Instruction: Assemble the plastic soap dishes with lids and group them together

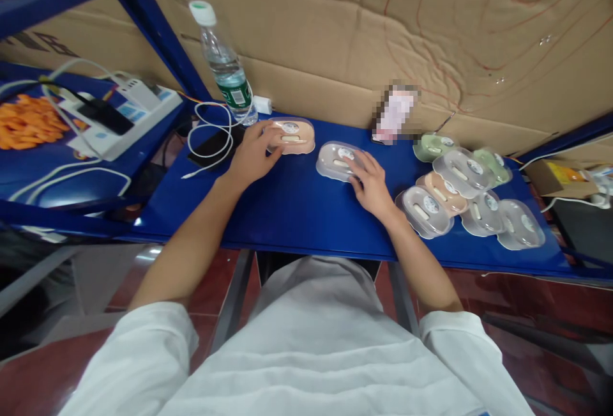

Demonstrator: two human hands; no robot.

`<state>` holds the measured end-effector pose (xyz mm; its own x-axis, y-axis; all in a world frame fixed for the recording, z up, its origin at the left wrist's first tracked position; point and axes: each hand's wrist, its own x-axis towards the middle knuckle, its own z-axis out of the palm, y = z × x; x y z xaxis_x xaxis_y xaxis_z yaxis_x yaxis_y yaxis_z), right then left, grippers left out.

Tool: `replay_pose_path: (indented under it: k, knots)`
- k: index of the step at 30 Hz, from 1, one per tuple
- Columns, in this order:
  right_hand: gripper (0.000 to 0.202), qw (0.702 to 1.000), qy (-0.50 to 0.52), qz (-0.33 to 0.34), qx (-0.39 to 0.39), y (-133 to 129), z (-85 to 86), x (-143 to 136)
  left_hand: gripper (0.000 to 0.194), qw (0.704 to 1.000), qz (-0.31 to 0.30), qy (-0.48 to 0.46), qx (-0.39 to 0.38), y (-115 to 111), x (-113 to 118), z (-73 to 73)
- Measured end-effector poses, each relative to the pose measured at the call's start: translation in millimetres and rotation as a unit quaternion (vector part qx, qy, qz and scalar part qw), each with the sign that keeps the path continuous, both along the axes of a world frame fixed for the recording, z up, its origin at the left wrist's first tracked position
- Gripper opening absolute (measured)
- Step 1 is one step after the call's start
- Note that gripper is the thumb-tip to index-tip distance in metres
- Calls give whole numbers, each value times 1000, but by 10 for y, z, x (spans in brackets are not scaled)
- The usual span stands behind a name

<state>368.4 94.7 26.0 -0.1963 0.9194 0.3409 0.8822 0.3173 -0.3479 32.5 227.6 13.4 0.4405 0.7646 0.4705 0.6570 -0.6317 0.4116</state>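
My left hand (253, 154) is around the left end of a peach-coloured case under a clear plastic cover (299, 138), fingers over its top and thumb at the near side. A round label and a pale strip show on its top. My right hand (373, 183) has its fingers stretched out over the right part of a grey case with a clear cover (330, 160), touching its top by the label. Both cases lie flat on the blue tabletop (297, 211), a small gap between them.
Several similar grey, peach and green cases (462, 173) are piled on the right. A water bottle (230, 77) and white cable (211, 151) are at the back left. A blurred phone-like object (395, 115) leans on the cardboard (306, 32). A power strip (138, 125) and orange pieces (29, 122) lie left.
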Motion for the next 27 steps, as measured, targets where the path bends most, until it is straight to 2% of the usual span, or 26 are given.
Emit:
replay_pose_path:
  k: [2,5,8,10,13,14,16,18,20,22,24,27]
  knots:
    - [52,1000,-12,21,-1,-29,-1,-88,51,1000,1,11,10,-14,71,-18]
    - [50,999,-37,36,13,-22,-15,-242,62,998,57,27,3,-49,156,-15]
    - [50,995,-69,55,35,77,-5,-455,69,995,95,-9,-11,-101,170,60]
    - [54,992,-87,79,43,160,63,-594,67,996,79,-39,-1,-155,154,141]
    - [63,991,-103,71,52,196,308,-592,60,999,-5,-20,33,-273,167,240]
    - [65,992,-107,42,58,169,422,-492,58,999,-32,3,40,-314,187,257]
    - [66,989,-121,-49,68,55,671,-117,54,996,-63,51,40,-376,239,262]
    - [66,976,-144,-149,65,-105,900,448,50,994,-68,83,24,-396,273,240]
    - [72,956,-177,-232,33,-262,1050,1093,50,993,-62,98,-2,-369,261,207]
    - [76,933,-202,-296,-45,-369,1088,1684,51,994,-47,100,-21,-316,202,179]
    - [85,911,-197,-340,-123,-416,1035,2118,50,995,-31,95,-21,-264,127,160]
    - [93,914,-156,-336,-166,-431,908,2406,48,996,-20,83,-9,-221,53,151]
